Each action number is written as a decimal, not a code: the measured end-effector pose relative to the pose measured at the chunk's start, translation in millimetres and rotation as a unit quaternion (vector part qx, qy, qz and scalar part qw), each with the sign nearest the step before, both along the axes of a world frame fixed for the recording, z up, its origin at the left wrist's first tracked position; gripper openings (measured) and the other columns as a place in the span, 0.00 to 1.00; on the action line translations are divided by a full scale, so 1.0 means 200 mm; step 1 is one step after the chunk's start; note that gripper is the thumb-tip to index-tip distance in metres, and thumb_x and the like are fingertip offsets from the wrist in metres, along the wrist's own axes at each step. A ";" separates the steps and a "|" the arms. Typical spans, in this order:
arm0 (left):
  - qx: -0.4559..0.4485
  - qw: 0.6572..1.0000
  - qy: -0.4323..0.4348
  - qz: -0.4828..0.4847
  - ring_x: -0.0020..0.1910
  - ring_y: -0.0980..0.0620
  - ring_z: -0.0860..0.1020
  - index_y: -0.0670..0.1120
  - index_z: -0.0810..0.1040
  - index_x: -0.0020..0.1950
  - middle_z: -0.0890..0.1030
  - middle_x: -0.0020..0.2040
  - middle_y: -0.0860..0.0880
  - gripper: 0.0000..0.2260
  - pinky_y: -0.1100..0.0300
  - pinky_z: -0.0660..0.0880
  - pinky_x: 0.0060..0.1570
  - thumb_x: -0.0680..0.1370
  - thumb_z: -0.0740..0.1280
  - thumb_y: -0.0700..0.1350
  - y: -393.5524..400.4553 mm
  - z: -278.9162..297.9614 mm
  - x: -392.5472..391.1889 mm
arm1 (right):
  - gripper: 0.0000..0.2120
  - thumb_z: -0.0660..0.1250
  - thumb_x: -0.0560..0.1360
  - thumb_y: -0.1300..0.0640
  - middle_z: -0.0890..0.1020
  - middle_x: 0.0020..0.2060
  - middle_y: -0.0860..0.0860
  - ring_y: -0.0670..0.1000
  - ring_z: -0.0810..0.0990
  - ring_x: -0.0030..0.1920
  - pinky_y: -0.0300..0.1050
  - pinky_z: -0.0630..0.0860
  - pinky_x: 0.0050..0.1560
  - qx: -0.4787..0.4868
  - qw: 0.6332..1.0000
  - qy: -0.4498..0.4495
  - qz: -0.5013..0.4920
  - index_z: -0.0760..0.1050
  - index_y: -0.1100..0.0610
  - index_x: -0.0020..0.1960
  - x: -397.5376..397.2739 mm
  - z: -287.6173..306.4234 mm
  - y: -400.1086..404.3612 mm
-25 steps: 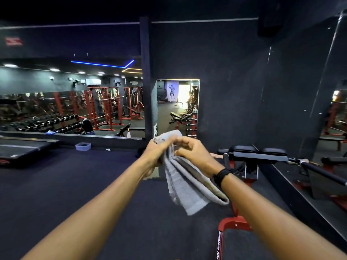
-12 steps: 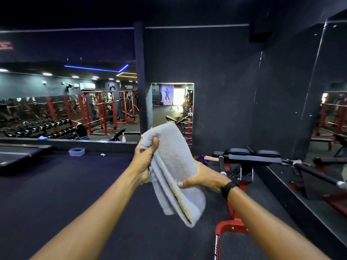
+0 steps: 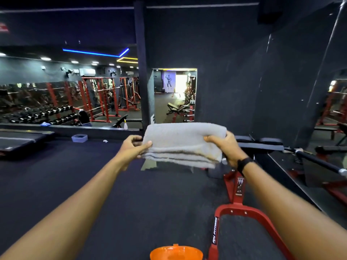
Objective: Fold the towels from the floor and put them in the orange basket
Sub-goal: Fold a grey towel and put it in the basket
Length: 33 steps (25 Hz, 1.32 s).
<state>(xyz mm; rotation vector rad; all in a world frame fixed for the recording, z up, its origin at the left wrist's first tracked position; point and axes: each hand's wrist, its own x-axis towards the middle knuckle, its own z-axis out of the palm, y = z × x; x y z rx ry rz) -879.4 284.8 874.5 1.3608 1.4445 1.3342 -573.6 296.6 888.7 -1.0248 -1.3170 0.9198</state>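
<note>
Towel [image 3: 183, 141], grey and folded into a thick flat bundle of several layers, is held in the air in front of the person at about chest height, with its long side lying level from left to right. The left hand [image 3: 132, 149] grips the left end: the thumb lies on the top side and the fingers [image 3: 134, 138] are curled around the edge and under it. The right hand [image 3: 224, 147] grips the right end in the same way, its fingers grasping the upper layer and the thumb side pressed on the cloth. A black wristband [image 3: 244, 163] sits on the right wrist. Both arms are stretched forward.

Below the towel, at the bottom edge of the view, only the rim of the orange basket [image 3: 176, 252] shows; it stands on the dark floor [image 3: 84, 184], well apart from the towel and nearly under it. What lies inside the basket I cannot tell. Just to the right of the basket stands the red frame [image 3: 236, 209] of a gym bench, with black pads [image 3: 262, 143] behind the right hand. On the far left a small pale blue tub [image 3: 79, 138] stands on the floor near the ledge of a wall mirror [image 3: 65, 102], which reflects red racks and rows of dumbbells. A dark pillar [image 3: 140, 62] rises behind the left hand.
</note>
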 end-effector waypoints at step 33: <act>-0.295 0.847 0.375 -0.234 0.58 0.45 0.76 0.45 0.74 0.62 0.77 0.60 0.44 0.15 0.52 0.72 0.55 0.78 0.66 0.49 0.22 -3.20 -0.07 | 0.31 0.78 0.61 0.52 0.75 0.50 0.52 0.54 0.75 0.50 0.51 0.74 0.51 -0.410 0.798 -0.416 0.149 0.71 0.58 0.60 -0.14 -3.32 0.15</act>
